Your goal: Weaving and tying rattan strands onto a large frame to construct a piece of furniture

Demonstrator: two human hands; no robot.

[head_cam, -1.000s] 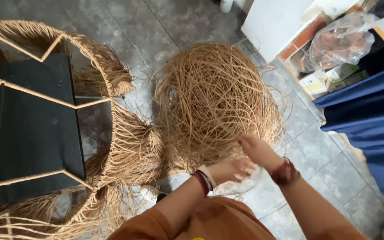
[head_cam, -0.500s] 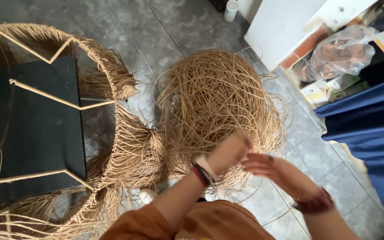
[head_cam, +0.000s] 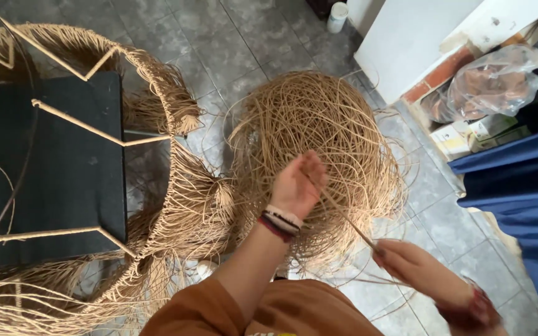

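Nearest the camera, the right hand (head_cam: 415, 267) closes its grip on one thin tan strand (head_cam: 344, 214), pinching it low so the length runs taut up and to the left. The left hand (head_cam: 297, 186), with bands at the wrist, is raised a little farther out and has its fingers curled around the upper part of the same strand, just in front of the big tangle; held at two points like this, the strand stands clear of the loose mass, which looks like a way to keep it separate from the rest. Both sleeves are rust-orange.

Beyond the hands, the tangled heap of strands (head_cam: 319, 134) lies on the grey tiled floor (head_cam: 231, 37), within easy reach. To its left stands a chair frame (head_cam: 157, 180) partly wrapped in the same material, loose ends hanging from its rim, with a black seat (head_cam: 51, 168) inside. At the right are blue cloth (head_cam: 518, 199) and a clear plastic bag (head_cam: 493, 81); farthest off, a small white cup (head_cam: 337, 15) stands by the wall.
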